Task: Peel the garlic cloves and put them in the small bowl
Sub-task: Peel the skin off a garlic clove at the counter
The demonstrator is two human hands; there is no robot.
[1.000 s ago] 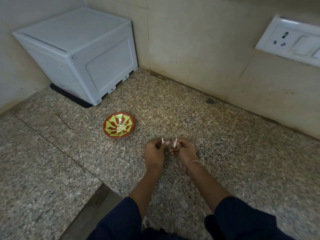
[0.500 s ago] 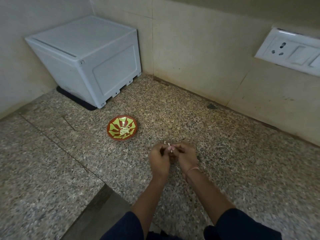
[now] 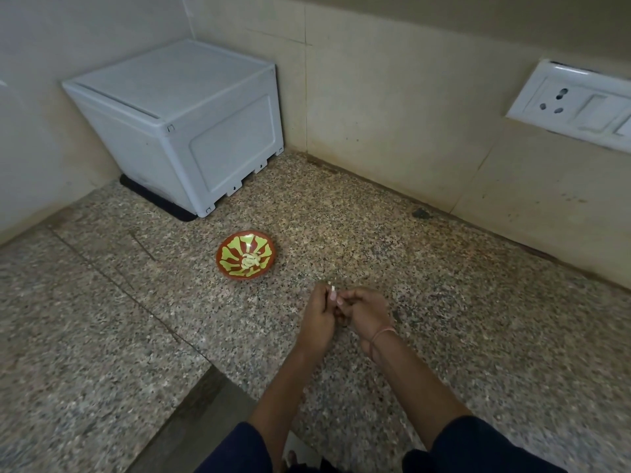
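A white box fills the back left corner of the granite counter. Just in front of it, the small bowl holds peeled cloves. Nearer the front edge, the left hand and right hand meet with curled fingers, pinching a pale garlic clove between them. A socket panel is on the wall at the right.

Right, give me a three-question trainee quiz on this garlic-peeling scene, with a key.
1. True or false: the small bowl already holds peeled cloves.
2. Where is the garlic clove being worked on? A) lying on the counter B) pinched between the left hand and right hand C) inside the bowl
3. Fill in: the thread band is on the ___ wrist.
Key: 1 true; 2 B; 3 right.
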